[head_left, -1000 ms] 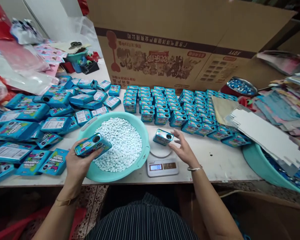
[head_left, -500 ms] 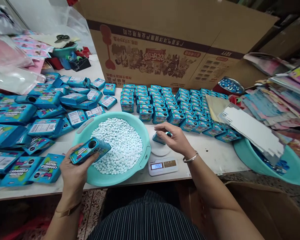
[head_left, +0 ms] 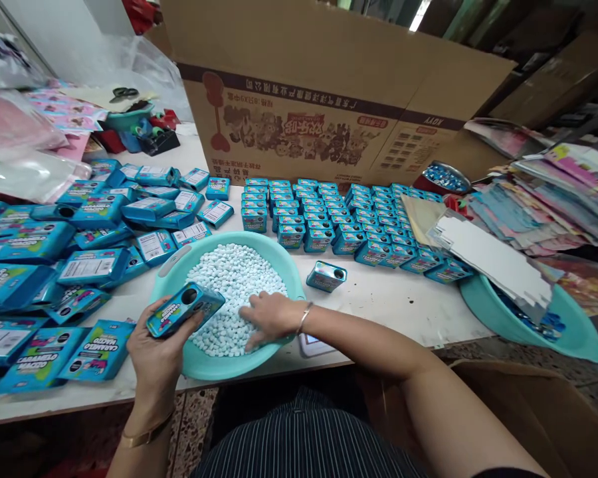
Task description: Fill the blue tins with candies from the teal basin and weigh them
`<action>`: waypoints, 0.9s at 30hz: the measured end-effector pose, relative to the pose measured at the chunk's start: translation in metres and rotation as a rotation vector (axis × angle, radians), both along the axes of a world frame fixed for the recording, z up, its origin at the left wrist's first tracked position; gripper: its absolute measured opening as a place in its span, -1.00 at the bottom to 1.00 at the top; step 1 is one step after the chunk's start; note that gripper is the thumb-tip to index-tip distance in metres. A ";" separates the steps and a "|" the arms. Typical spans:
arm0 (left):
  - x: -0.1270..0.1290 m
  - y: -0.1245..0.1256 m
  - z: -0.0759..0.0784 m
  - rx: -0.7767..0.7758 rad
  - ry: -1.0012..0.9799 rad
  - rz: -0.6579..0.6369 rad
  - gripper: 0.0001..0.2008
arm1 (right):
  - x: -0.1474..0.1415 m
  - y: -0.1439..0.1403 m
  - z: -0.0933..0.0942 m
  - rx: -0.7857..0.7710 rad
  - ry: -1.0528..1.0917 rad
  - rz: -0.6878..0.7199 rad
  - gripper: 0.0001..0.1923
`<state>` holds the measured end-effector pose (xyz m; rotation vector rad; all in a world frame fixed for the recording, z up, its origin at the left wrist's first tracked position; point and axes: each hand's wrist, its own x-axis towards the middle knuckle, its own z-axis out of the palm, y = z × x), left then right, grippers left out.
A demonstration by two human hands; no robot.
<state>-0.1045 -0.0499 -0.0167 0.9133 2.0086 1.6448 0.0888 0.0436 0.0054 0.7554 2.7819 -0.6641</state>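
My left hand (head_left: 159, 348) grips a small blue candy box (head_left: 185, 309), tilted over the near left of a turquoise basin (head_left: 292, 265). A dark round hole shows in the box's end. White mint-like candies (head_left: 219, 272) fill much of the basin. Among them lies my right hand (head_left: 269, 318), its fingers spread and touching the candies, with nothing visibly held. Just beyond my right wrist stands another blue box (head_left: 327, 276) with a round hole on top. The digital scale (head_left: 311, 345) is mostly hidden under my right forearm, so I cannot tell whether that box touches it.
Upright blue boxes (head_left: 319, 236) stand in rows at the back, before a large carton (head_left: 299, 86). More boxes (head_left: 94, 265) lie heaped at left. At right, white card sheets (head_left: 493, 259) rest across another turquoise basin (head_left: 573, 332); behind it are stacked printed wrappers (head_left: 523, 206).
My right hand has let go of the box by the scale and moved left into the candies. My left hand still holds its box over the basin. The view has shifted slightly.
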 end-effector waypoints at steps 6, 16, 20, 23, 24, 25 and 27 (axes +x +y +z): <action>0.000 -0.001 -0.005 0.033 -0.059 0.015 -0.42 | -0.020 0.001 -0.020 -0.209 0.091 -0.199 -0.90; 0.001 -0.003 -0.005 0.077 -0.103 0.065 -0.44 | -0.011 0.019 -0.007 -1.772 1.078 -1.123 -0.68; -0.001 -0.004 -0.005 0.016 -0.068 0.102 -0.44 | 0.029 0.021 0.009 -1.578 1.392 -1.020 -0.69; -0.001 -0.003 -0.002 -0.032 -0.025 0.120 -0.45 | 0.077 0.029 0.024 -1.217 1.608 -1.131 -0.67; 0.000 -0.003 0.000 -0.045 -0.013 0.126 -0.45 | 0.092 0.032 0.028 -1.105 1.674 -1.210 -0.66; 0.000 -0.002 0.001 -0.057 0.000 0.135 -0.46 | 0.105 0.035 0.031 -1.005 1.735 -1.294 -0.65; 0.002 -0.002 0.005 -0.084 0.026 0.162 -0.47 | 0.122 0.040 0.032 -0.835 1.837 -1.444 -0.63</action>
